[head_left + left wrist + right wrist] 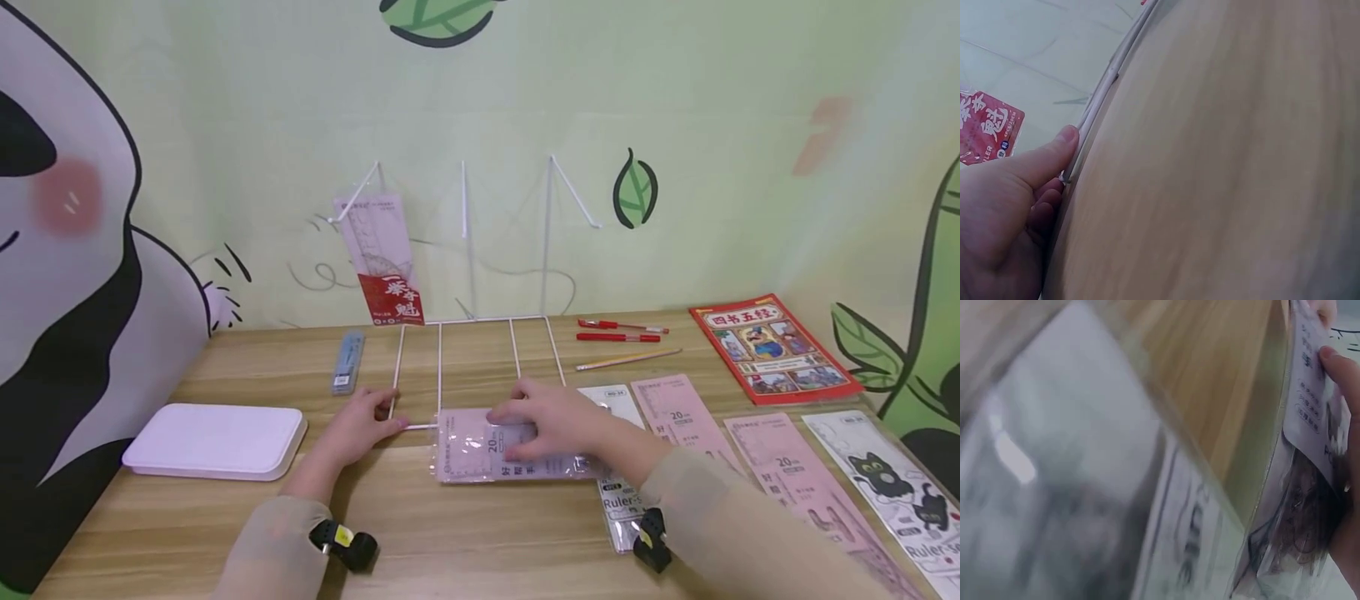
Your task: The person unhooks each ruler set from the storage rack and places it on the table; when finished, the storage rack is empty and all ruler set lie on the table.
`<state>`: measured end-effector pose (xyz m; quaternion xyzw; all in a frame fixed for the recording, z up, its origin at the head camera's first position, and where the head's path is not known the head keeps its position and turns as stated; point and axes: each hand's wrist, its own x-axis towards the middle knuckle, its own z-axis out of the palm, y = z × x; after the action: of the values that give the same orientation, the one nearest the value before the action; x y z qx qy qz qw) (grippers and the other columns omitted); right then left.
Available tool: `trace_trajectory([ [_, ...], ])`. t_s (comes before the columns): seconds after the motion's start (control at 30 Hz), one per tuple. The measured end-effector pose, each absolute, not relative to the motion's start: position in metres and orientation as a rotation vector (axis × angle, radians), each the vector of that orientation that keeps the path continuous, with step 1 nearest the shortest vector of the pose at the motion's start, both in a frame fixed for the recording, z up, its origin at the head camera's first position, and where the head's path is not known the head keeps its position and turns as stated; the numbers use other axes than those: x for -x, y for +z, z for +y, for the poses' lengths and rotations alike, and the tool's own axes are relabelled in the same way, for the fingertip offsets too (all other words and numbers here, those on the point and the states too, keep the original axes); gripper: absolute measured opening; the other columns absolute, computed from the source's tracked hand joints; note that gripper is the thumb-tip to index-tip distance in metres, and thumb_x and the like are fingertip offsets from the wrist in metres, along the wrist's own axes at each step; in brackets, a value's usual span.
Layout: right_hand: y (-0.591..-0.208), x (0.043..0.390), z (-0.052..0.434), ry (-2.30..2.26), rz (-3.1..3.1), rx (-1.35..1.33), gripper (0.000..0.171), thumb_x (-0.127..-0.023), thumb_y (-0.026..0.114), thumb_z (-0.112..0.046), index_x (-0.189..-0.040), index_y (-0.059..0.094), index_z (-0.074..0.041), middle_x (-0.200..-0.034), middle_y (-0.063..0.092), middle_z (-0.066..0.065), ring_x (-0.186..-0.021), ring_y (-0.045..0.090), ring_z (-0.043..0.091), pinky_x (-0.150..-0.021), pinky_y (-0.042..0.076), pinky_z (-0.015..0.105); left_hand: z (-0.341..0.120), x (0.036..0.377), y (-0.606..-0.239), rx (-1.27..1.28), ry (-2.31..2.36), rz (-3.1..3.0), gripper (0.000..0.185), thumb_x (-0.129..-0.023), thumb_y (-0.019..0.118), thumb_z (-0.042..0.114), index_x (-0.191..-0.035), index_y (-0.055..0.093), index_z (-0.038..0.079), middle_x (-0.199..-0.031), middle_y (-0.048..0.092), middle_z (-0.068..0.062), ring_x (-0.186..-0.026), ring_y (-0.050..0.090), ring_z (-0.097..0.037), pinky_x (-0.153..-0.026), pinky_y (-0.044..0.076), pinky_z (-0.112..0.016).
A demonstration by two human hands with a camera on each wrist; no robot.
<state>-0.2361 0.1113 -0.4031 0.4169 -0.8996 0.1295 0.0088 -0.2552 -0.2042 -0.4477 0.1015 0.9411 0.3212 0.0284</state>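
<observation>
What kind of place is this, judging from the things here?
Probably a children's study corner or stationery display: packaged rulers lie on a wooden table, a white wire rack stands beside pens, and the wall has cartoon panda and leaf art.

left hand: left of centre, thumb and curled fingers pinching
right hand: centre, palm down, fingers gripping
forearms: sleeved, near edge
</observation>
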Motion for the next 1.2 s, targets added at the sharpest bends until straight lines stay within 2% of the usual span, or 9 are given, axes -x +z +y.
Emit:
trace_trajectory([
  [0.13, -0.406, 0.237, 0.099, 0.327, -2.832, -1.334, 0.050, -0.077, 0.068, -0.052, -0.122, 0.061, -0.032, -0.106, 0.052, -0.003, -0.081, 0.050, 0.008, -0.065, 0.043, 0.026, -0.204, 0.257, -0.445, -0.336, 0.995, 2.894, 0.053, -0.084, 0.071, 0.027, -0.126, 0.056, 0.000, -0.103, 0.051, -0.012, -0.091, 0.052, -0.025, -0.083, 0.044, -0.043],
  [0.53, -0.410, 0.239, 0.068, 0.206, -2.887, -1.440, 0.051, -0.079, 0.064, -0.058, -0.126, 0.057, -0.037, -0.102, 0.050, -0.003, -0.077, 0.047, 0.008, -0.060, 0.039, 0.024, -0.213, 0.254, -0.441, -0.365, 1.005, 2.853, 0.053, -0.085, 0.070, 0.027, -0.127, 0.054, -0.001, -0.106, 0.052, -0.013, -0.094, 0.051, -0.026, -0.083, 0.043, -0.043],
  [0.77, -0.413, 0.239, 0.068, 0.249, -2.926, -1.475, 0.052, -0.080, 0.065, -0.056, -0.125, 0.060, -0.032, -0.100, 0.050, -0.002, -0.083, 0.046, 0.009, -0.071, 0.041, 0.025, -0.211, 0.255, -0.444, -0.345, 1.011, 2.852, 0.053, -0.085, 0.070, 0.027, -0.127, 0.054, 0.000, -0.105, 0.052, -0.011, -0.093, 0.051, -0.025, -0.083, 0.043, -0.042],
  [0.97, -0.411, 0.241, 0.068, 0.372, -2.994, -1.455, 0.051, -0.082, 0.065, -0.051, -0.127, 0.059, -0.029, -0.119, 0.053, 0.008, -0.104, 0.051, 0.019, -0.089, 0.042, 0.036, -0.212, 0.254, -0.442, -0.346, 1.013, 2.860, 0.051, -0.085, 0.070, 0.025, -0.126, 0.054, -0.001, -0.103, 0.052, -0.012, -0.092, 0.051, -0.025, -0.082, 0.043, -0.043],
  [1.2, -0.404, 0.250, 0.073, 0.613, -3.043, -1.365, 0.054, -0.084, 0.066, -0.046, -0.130, 0.056, -0.021, -0.125, 0.050, 0.010, -0.106, 0.052, 0.022, -0.091, 0.042, 0.041, -0.207, 0.254, -0.442, -0.385, 1.007, 2.866, 0.052, -0.085, 0.070, 0.025, -0.126, 0.055, -0.002, -0.102, 0.052, -0.012, -0.091, 0.052, -0.025, -0.082, 0.044, -0.042],
])
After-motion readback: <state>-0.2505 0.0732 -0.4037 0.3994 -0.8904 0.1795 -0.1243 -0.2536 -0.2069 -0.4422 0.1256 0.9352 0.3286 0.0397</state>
